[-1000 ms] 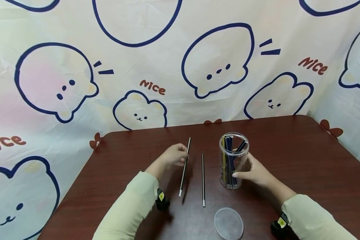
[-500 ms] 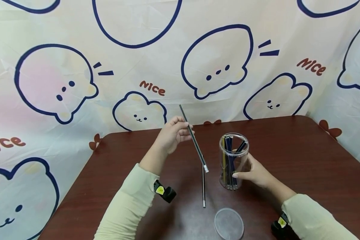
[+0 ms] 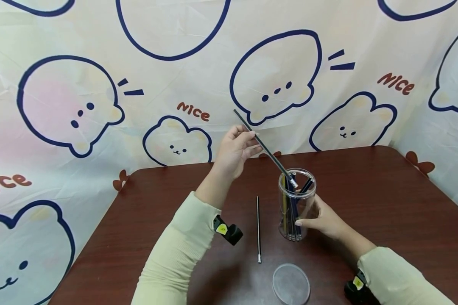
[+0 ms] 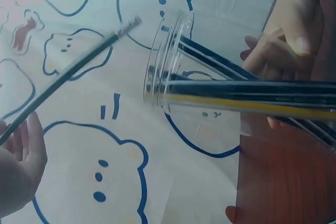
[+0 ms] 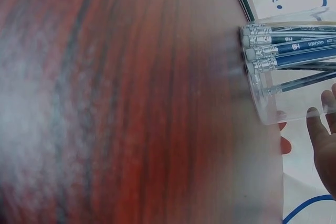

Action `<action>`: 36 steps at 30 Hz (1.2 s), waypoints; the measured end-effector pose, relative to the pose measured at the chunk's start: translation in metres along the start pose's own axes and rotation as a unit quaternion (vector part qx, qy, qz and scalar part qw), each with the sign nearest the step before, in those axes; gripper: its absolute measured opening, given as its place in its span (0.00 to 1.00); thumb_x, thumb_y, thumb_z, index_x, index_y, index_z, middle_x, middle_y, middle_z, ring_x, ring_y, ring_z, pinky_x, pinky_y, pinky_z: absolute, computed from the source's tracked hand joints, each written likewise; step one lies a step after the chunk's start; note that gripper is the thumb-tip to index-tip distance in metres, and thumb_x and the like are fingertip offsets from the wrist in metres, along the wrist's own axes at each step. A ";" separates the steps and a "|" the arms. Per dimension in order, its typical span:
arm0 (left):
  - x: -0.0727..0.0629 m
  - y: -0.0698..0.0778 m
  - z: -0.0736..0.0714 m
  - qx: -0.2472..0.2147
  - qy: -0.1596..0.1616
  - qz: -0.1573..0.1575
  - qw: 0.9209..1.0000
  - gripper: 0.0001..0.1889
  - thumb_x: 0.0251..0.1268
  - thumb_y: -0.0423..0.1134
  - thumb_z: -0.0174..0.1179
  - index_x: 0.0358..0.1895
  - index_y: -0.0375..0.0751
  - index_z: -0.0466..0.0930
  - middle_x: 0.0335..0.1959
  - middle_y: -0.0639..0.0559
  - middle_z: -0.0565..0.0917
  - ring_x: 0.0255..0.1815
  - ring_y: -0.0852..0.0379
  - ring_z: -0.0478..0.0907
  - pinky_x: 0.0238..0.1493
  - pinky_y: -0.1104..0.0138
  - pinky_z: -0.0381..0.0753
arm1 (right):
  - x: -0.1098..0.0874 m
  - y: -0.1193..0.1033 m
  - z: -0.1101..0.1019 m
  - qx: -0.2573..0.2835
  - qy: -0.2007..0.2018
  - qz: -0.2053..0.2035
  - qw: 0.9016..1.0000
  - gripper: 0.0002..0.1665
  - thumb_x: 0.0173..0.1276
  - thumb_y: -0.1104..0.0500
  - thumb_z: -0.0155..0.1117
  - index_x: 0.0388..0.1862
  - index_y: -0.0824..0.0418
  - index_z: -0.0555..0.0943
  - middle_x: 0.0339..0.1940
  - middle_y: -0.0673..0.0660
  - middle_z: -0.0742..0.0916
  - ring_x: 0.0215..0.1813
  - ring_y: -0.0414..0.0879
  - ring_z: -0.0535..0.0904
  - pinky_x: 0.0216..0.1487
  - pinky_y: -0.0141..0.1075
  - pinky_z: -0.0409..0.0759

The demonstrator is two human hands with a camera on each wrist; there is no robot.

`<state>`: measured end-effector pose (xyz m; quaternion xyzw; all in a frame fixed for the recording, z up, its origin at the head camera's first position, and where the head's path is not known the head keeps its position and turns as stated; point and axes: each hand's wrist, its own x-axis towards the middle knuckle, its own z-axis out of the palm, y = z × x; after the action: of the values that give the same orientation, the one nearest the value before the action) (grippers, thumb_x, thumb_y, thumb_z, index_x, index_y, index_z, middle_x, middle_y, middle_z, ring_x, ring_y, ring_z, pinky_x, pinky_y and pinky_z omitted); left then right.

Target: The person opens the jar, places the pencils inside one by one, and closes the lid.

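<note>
My left hand (image 3: 236, 150) pinches a dark pencil (image 3: 265, 147) near its upper end, raised over the table. The pencil slants down to the right, its eraser end overlapping the jar's mouth in the head view. From the left wrist, that end (image 4: 128, 26) appears just short of the rim. With thumb and fingers around its side, my right hand (image 3: 328, 218) holds the clear jar (image 3: 304, 207) upright on the table. Several dark pencils and a yellow one (image 3: 284, 207) stand inside. Through the jar's base, the right wrist view shows eraser ends (image 5: 254, 53).
Another dark pencil (image 3: 258, 233) lies on the brown table (image 3: 156, 237), left of the jar. A round translucent lid (image 3: 291, 284) is flat near the front edge. Behind the table hangs a white cloth (image 3: 221, 84) with cartoon drawings.
My left hand has lifted the pencil off the table area, tilted its eraser end rightward and carried it up to the jar's mouth. The right hand and jar have stayed put.
</note>
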<state>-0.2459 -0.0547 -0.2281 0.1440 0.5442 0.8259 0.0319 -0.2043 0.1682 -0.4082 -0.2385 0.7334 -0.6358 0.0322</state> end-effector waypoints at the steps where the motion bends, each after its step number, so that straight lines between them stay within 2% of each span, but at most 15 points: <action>1: 0.002 0.000 0.003 0.007 0.002 0.005 1.000 0.04 0.61 0.28 0.46 0.30 0.37 0.63 0.32 0.47 0.69 0.29 0.56 0.71 0.32 0.67 0.76 | 0.000 0.000 0.000 0.000 0.000 0.000 1.000 0.44 0.49 0.69 0.64 0.62 0.66 0.51 0.55 0.71 0.67 0.53 0.51 0.69 0.46 0.30 0.69; 5: 0.011 -0.001 0.013 0.039 0.014 0.026 0.999 0.03 0.60 0.28 0.48 0.32 0.35 0.64 0.31 0.49 0.68 0.32 0.55 0.72 0.35 0.63 0.76 | 0.000 0.000 -0.001 -0.004 0.001 0.001 1.000 0.44 0.50 0.69 0.64 0.62 0.66 0.50 0.54 0.72 0.67 0.52 0.52 0.69 0.46 0.31 0.70; 10: 0.018 -0.005 0.024 0.056 0.021 0.040 0.997 0.04 0.59 0.27 0.49 0.30 0.37 0.64 0.29 0.49 0.67 0.32 0.56 0.72 0.38 0.62 0.76 | -0.001 -0.001 -0.001 -0.017 0.004 0.008 1.000 0.44 0.50 0.68 0.64 0.62 0.66 0.51 0.54 0.72 0.67 0.52 0.48 0.69 0.45 0.30 0.70; 16: 0.023 -0.016 0.030 0.088 0.009 0.035 0.995 0.05 0.58 0.26 0.49 0.29 0.36 0.64 0.28 0.49 0.68 0.32 0.56 0.72 0.38 0.62 0.76 | -0.001 -0.001 0.000 -0.012 0.002 0.009 1.000 0.44 0.50 0.68 0.64 0.62 0.66 0.51 0.54 0.71 0.67 0.52 0.53 0.69 0.46 0.31 0.70; 21: 0.025 -0.031 0.030 0.094 -0.002 0.026 0.995 0.03 0.58 0.25 0.50 0.30 0.34 0.66 0.27 0.49 0.69 0.29 0.56 0.72 0.36 0.64 0.76 | -0.001 0.000 0.000 -0.017 0.004 0.001 1.000 0.44 0.50 0.69 0.64 0.62 0.67 0.51 0.53 0.72 0.68 0.51 0.48 0.70 0.45 0.30 0.70; 23: 0.025 -0.037 0.030 0.095 -0.003 0.021 0.995 0.03 0.57 0.25 0.51 0.33 0.33 0.68 0.27 0.49 0.69 0.29 0.56 0.73 0.36 0.63 0.76 | -0.001 0.001 0.000 -0.016 0.005 -0.001 1.000 0.44 0.50 0.70 0.63 0.62 0.67 0.50 0.53 0.72 0.68 0.50 0.46 0.70 0.45 0.30 0.70; 29: 0.020 -0.052 0.028 0.094 -0.025 0.015 0.995 0.11 0.56 0.22 0.51 0.44 0.27 0.70 0.31 0.45 0.72 0.33 0.57 0.73 0.39 0.58 0.75 | -0.002 0.004 0.000 -0.012 0.002 0.001 1.000 0.44 0.50 0.69 0.63 0.62 0.65 0.51 0.53 0.69 0.69 0.50 0.44 0.71 0.45 0.31 0.70; 36: 0.014 -0.068 0.025 0.108 -0.058 0.016 0.992 0.02 0.58 0.27 0.51 0.31 0.30 0.69 0.28 0.49 0.72 0.33 0.56 0.73 0.37 0.62 0.76 | 0.000 0.004 -0.001 0.004 -0.006 -0.008 1.000 0.46 0.50 0.70 0.63 0.63 0.68 0.48 0.54 0.70 0.68 0.51 0.48 0.70 0.45 0.33 0.71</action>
<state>-0.2600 -0.0020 -0.2777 0.2030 0.6248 0.7531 0.0343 -0.2059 0.1689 -0.4115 -0.2475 0.7287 -0.6377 0.0325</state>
